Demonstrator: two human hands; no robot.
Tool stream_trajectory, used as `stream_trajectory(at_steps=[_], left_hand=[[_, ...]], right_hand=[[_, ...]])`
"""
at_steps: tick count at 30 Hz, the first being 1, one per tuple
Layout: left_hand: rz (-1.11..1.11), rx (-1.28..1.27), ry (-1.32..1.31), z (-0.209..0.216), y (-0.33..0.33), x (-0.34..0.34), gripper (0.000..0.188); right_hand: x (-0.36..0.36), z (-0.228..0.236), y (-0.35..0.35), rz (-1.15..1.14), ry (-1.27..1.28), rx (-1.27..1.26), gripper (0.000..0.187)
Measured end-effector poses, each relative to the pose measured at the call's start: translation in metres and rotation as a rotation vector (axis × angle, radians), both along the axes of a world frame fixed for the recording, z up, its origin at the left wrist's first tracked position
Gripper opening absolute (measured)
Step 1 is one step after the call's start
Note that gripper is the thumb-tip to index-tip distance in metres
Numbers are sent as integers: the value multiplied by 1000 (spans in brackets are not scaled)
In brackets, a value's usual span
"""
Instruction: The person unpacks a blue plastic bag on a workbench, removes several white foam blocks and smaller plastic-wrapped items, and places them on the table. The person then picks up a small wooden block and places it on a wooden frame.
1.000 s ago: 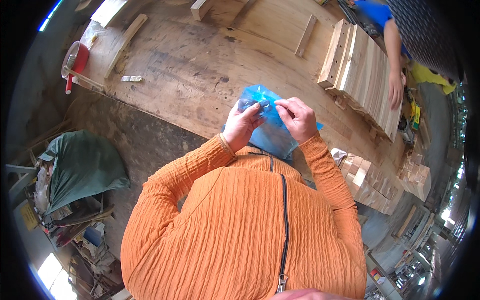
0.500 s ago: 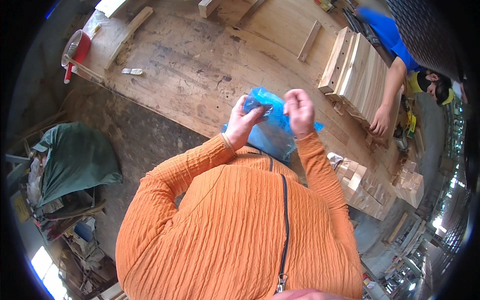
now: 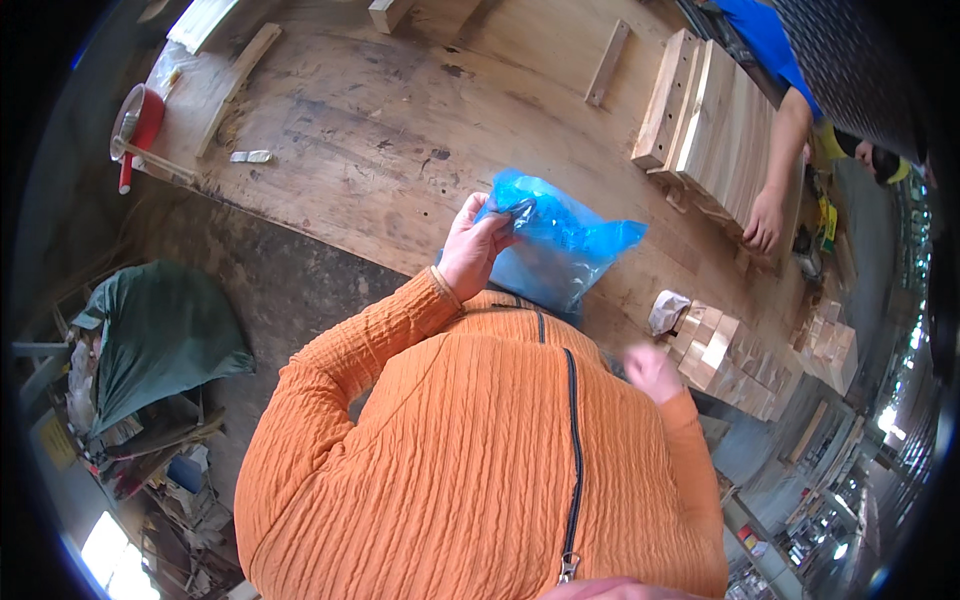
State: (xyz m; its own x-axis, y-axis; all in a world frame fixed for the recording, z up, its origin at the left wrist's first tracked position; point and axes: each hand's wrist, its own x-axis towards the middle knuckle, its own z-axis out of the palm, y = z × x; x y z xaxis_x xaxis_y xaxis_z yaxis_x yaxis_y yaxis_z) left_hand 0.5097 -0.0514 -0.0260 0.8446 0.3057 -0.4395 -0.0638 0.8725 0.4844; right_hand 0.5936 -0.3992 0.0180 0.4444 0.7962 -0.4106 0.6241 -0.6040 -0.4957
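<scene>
A blue plastic bag in the left hand, above the table's near edge

The bag hangs over the table's near edge, close to the person's front; whether it rests on the wood is unclear. The left hand grips its upper left part, thumb against fingers. The right hand, blurred, is off the bag, just short of the table's near edge to the right; I cannot tell whether it is closed or holding anything.

The thin film looks soft, floppy and rather slippery, probably light, though its contents cannot be made out. It would likely tear if tugged at one point, so a gathered fold near the top seems the best hold. Wooden blocks sit by the table's near right edge.
</scene>
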Motion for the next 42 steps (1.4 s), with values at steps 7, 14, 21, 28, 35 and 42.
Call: stream_trajectory(at_steps=[7, 14, 21, 28, 35, 42], left_hand=[[-27, 286, -22, 3, -5, 2, 9], [-31, 448, -92, -9, -4, 4, 9], [-36, 527, -118, -10, -5, 4, 10], [6, 478, -121, -5, -6, 7, 10], [-85, 469, -195, -10, -5, 9, 13], [-43, 220, -97, -7, 5, 6, 17]], right_hand=[[46, 30, 207, -91, -230, 709, 8], [58, 23, 243, 293, -450, 537, 8], [61, 22, 243, 392, -525, 450, 11], [60, 15, 249, 241, -538, 572, 10], [83, 3, 190, -495, -533, 654, 7], [-24, 10, -17, -289, -191, -526, 23]])
